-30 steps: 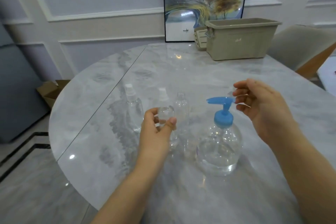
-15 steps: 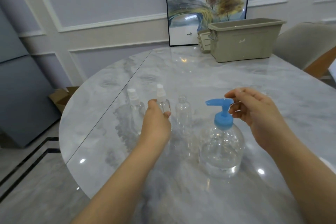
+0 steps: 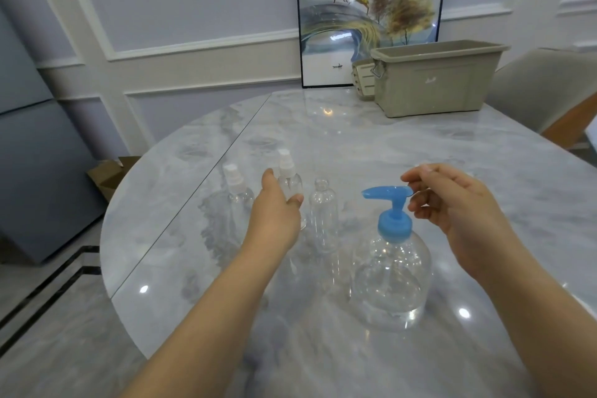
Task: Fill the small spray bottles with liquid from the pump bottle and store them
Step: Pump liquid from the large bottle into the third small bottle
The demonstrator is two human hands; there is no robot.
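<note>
Left hand (image 3: 274, 210) has carried the capped spray bottle (image 3: 289, 182) forward, away from the body; right hand (image 3: 452, 200) now nearer the pump.

Left grip wraps that bottle on the tabletop (image 3: 420, 152); second capped bottle (image 3: 238, 192) left of it, uncapped bottle (image 3: 323, 213) right. Right grip, fingers curled, holds nothing clearly visible, beside the pump bottle (image 3: 392, 271) spout.

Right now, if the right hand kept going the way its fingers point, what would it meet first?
The blue pump head of the pump bottle: the right hand has its fingertips already at the pump's rear end, though contact is unclear.
</note>
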